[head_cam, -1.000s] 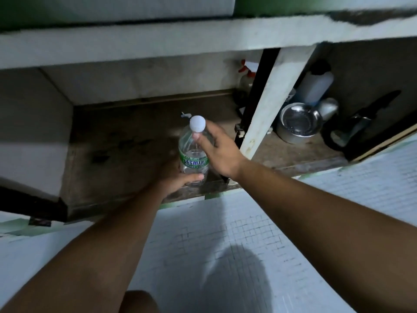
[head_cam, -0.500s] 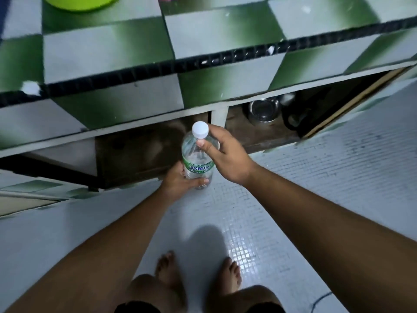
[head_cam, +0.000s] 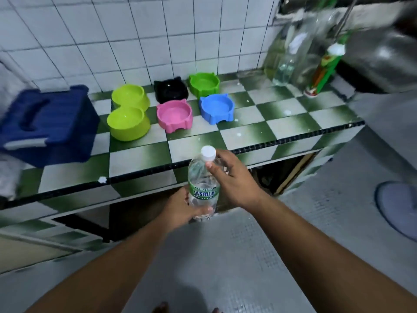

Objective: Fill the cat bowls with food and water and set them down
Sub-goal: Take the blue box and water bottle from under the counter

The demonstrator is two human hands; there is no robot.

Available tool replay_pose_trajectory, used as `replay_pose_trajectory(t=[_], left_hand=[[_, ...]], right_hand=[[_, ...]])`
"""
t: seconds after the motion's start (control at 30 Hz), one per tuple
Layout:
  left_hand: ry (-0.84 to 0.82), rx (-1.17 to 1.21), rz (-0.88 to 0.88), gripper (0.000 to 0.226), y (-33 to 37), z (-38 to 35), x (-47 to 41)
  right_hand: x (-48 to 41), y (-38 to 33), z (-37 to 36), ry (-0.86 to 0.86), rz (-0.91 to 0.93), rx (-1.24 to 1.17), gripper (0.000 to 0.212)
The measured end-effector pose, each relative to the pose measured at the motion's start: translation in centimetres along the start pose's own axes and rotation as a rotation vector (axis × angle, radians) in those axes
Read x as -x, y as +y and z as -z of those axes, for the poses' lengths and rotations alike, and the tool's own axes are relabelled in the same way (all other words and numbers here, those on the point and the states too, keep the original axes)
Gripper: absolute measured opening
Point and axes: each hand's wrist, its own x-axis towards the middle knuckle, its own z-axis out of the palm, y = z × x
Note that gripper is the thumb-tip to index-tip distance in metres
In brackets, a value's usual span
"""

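I hold a clear water bottle [head_cam: 203,188] with a white cap and green label upright in front of the counter edge. My left hand [head_cam: 180,208] grips its lower body from the left. My right hand [head_cam: 232,179] grips its neck just under the cap. On the green-and-white checkered counter [head_cam: 282,127] stand a lime double bowl [head_cam: 128,112], a pink bowl [head_cam: 174,115], a blue bowl [head_cam: 216,108], a black bowl [head_cam: 170,90] and a green bowl [head_cam: 204,83]. All the bowls look empty.
A dark blue lidded box [head_cam: 47,123] sits at the counter's left. Clear bottles [head_cam: 291,55] and a green-labelled bottle [head_cam: 325,68] stand at the back right, beside a steel sink [head_cam: 383,57]. An open cupboard lies under the counter. A round fan base [head_cam: 397,204] is on the floor at right.
The view has risen from the cupboard under the counter up to the countertop and bowls. Both hands have lifted the bottle with it, keeping the same grip.
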Motion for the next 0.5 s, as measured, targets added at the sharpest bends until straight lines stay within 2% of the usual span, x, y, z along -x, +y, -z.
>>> replay_pose_trajectory(t=[0.27, 0.5], left_hand=[[-0.013, -0.097, -0.092, 0.05, 9.5, -0.7, -0.8], [-0.009, -0.091, -0.13, 0.067, 14.1, -1.0, -6.7]], right_hand=[[-2.4, -7.2, 5.3, 0.108, 0.043, -0.037, 0.027], [-6.9, -9.2, 8.9, 0.193, 0.011, -0.024, 0.03]])
